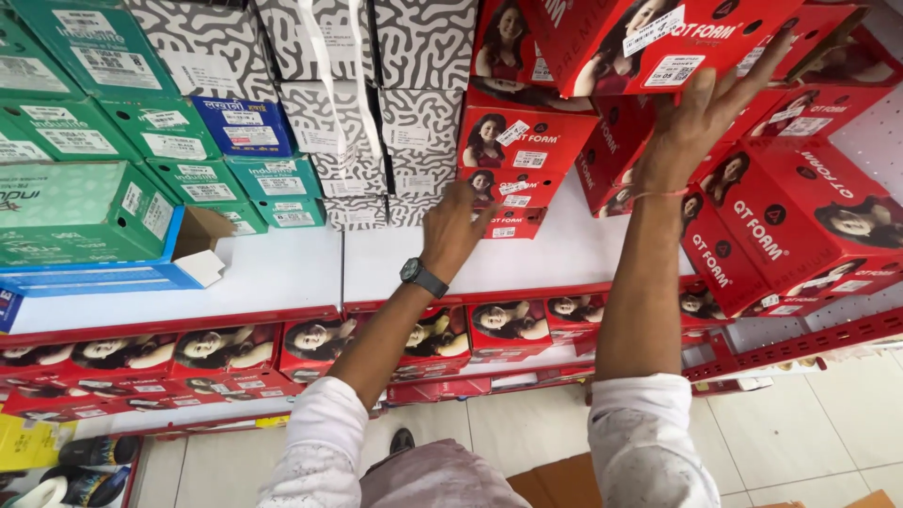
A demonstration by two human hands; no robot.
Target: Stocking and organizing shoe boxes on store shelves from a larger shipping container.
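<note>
Supporting a tilted red box [658,42], right hand [701,118] spread flat underneath.

White shelf [282,273], pale tiled floor [800,423]

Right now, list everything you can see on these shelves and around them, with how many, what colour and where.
Red cardboard boxes with a portrait print: many, red, stacked centre and right on the white shelf, more on the lower shelf.
Black-and-white squiggle-pattern boxes: several, stacked at top centre.
Green cardboard boxes: several, green, stacked at left.
Blue cardboard box: one, blue, among the green stack.
Open blue box with flap: one, under the big green box at left.
White shelf with red edge: one, bare part in the middle.
Tiled floor: pale, bottom right.
Left hand: wristwatch on the wrist, at the low red stack, grip unclear.
Right hand: open, palm pressed under a tilted top red box.
</note>
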